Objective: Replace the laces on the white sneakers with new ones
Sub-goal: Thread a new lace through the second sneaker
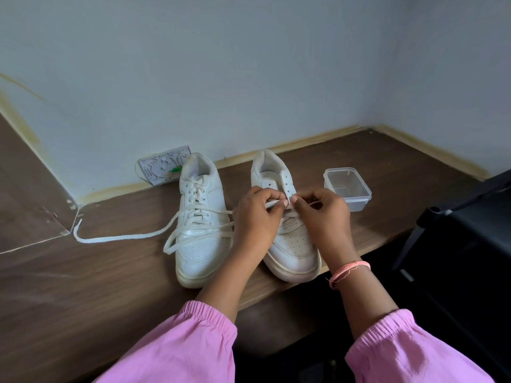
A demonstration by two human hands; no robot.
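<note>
Lacing looks roughly half done: left sneaker (199, 217) at frame centre is threaded, ends untied. Both hands work on right sneaker (287, 217), left hand (255, 217) and right hand (322, 214) pinching the lace (272, 203) at a middle eyelet; upper eyelets remain empty.

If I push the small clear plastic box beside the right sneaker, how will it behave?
The small clear plastic box looks empty and thin-walled, so it is probably very light. It would likely slide on the smooth brown wooden tabletop rather than tip, since it is low and wide. It may flex if squeezed.
</note>
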